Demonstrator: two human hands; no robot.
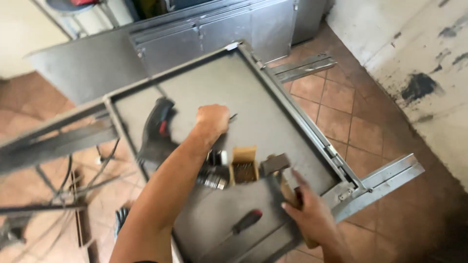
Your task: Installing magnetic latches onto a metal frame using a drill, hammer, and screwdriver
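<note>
We have our left hand (212,120) closed in a fist, pinching a small dark pin or nail (233,117) upright against the grey metal panel (253,97) that serves as our worktop. Our right hand (307,214) is wrapped round the wooden handle of a hammer (276,164), whose head hangs between the two hands, just beside an open cardboard box of screws (243,168).

The main risk, as we judge it, is a blow that misses and lands on our left fingers, since they sit right at the pin (the frame is blurred, so we cannot tell how much of it stands clear). A glancing strike could also bend the pin or send it flying. Near our left forearm lie an electric drill (156,131) and a metal chuck (214,178); a screwdriver with a red-and-black handle (246,221) lies by our right hand. A careless swing could knock the box and spill it.
</note>
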